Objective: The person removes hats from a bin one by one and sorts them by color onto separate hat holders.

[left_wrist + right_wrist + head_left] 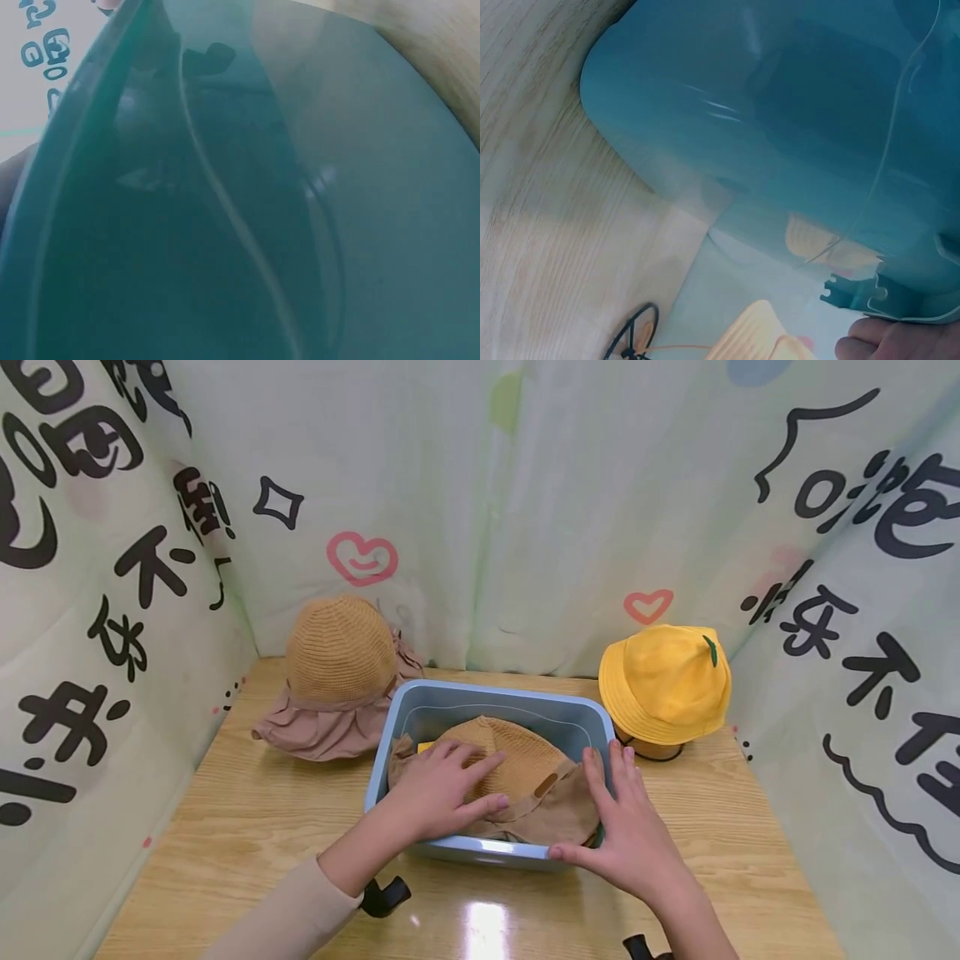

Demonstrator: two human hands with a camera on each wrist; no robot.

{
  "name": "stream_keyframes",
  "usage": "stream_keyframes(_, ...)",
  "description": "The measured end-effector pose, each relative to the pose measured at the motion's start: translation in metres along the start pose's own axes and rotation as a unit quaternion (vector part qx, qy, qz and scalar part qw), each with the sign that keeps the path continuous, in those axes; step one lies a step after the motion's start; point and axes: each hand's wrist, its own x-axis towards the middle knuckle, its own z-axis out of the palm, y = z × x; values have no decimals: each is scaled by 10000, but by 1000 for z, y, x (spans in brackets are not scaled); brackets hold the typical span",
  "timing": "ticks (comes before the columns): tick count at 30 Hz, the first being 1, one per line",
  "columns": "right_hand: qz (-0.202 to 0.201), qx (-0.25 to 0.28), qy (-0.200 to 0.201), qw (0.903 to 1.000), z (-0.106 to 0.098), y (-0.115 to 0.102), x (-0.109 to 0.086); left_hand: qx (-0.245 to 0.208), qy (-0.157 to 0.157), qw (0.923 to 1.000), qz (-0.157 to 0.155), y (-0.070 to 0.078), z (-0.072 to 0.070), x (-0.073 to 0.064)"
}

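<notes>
The brown sun hat [528,756] lies inside the blue bin [510,694], crown toward the bin's back and cloth brim against its front; the left hand [442,789] reaches in over the crown with fingers apart, while the right hand [630,827] spreads its fingers and thumb along the bin's right and front rims. The hat looks light, soft and hard to damage, its floppy brim likely to fold, so the firmer woven crown seems the better hold; the bin looks stiff and smooth, best steadied by its rim.
</notes>
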Motion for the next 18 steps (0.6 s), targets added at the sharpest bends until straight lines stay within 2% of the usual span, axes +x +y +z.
stream_keyframes(4,-16,-22,6,10000,2,0,0,68,-105,9999,-42,0,6,4)
stream_keyframes(13,-73,-59,34,9999,3,0,0,119,-613,9977,-264,1,14,10)
stream_keyframes(16,-82,-63,58,9999,3,0,-1,111,-617,9978,-234,2,15,12)
stream_keyframes(18,-92,-72,91,9999,3,0,-1,111,-487,9987,-142,3,15,13)
